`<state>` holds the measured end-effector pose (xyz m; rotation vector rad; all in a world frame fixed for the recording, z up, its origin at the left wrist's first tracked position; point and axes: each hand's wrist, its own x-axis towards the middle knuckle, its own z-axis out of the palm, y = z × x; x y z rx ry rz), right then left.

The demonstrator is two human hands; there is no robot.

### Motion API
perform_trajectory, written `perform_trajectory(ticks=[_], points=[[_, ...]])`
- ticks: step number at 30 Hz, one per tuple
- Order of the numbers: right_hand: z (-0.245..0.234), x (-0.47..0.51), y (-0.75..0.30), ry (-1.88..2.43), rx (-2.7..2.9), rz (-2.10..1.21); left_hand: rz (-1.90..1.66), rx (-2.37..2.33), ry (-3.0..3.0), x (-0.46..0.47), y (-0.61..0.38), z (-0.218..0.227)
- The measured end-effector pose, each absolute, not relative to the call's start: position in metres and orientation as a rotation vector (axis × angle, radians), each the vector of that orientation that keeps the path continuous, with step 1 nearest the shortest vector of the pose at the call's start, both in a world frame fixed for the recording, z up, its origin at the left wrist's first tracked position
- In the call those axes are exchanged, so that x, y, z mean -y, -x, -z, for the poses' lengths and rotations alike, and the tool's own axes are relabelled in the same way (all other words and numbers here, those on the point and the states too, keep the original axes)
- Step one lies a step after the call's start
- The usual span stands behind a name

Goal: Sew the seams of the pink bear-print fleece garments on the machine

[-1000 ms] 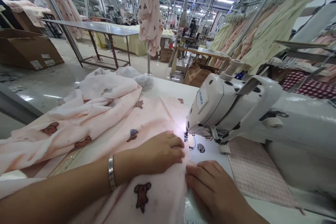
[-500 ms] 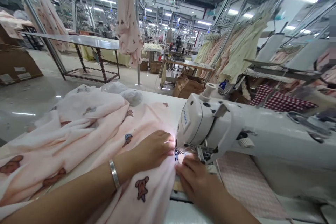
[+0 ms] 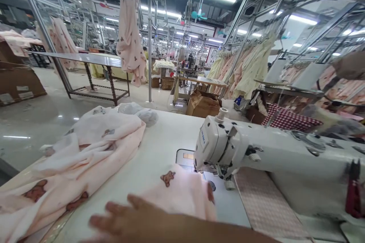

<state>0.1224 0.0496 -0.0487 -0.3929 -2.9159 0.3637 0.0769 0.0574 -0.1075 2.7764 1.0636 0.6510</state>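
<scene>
— What do we have in front of us?

— Our left hand [image 3: 125, 216] lies blurred across the bottom of the view, fingers [image 3: 98, 221] spread wide and flat, pointing left over the white table [image 3: 159, 148]. They grip nothing. The hand lies at the near edge of the small pink cloth piece [image 3: 182, 193], and we cannot tell whether it touches it.

— And the other hand?

— We see only a fingertip [image 3: 210, 194] at the right edge of that pink piece; whether it belongs to our right hand, and how that hand's fingers stand, we cannot tell.

— Where is the cloth?

— The pink piece, printed with a small brown figure, lies flat on the table just in front of the sewing machine [image 3: 222, 148], beside the needle area, not under the machine's head. A larger heap of the same pale pink printed fabric [image 3: 85, 152] lies bunched on the left side of the table, well apart from the small piece.

— What else do we see?

— A checked pink mat [image 3: 262, 205] under the machine's arm, a hanging pink garment [image 3: 128, 38] beyond the table, a cardboard box [image 3: 202, 104] on the floor, and racks of pale garments [image 3: 251, 64] to the right.
</scene>
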Motion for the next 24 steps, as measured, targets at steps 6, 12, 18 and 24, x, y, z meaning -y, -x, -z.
perform_trajectory(ticks=[6,12,18,24], points=[[0.046,-0.105,-0.129,1.28,2.619,-0.279,-0.627,-1.211,-2.651,-0.031,-0.019,0.092],[0.049,-0.015,-0.231,0.996,2.867,-0.242,-0.072,-0.506,-3.067,-0.071,0.083,0.039],[0.052,0.016,-0.306,1.211,2.518,0.143,-0.092,-0.83,-2.976,-0.052,0.017,0.005],[0.054,-0.013,-0.284,1.365,2.545,0.018,-0.241,-0.823,-3.003,-0.054,-0.064,0.03]])
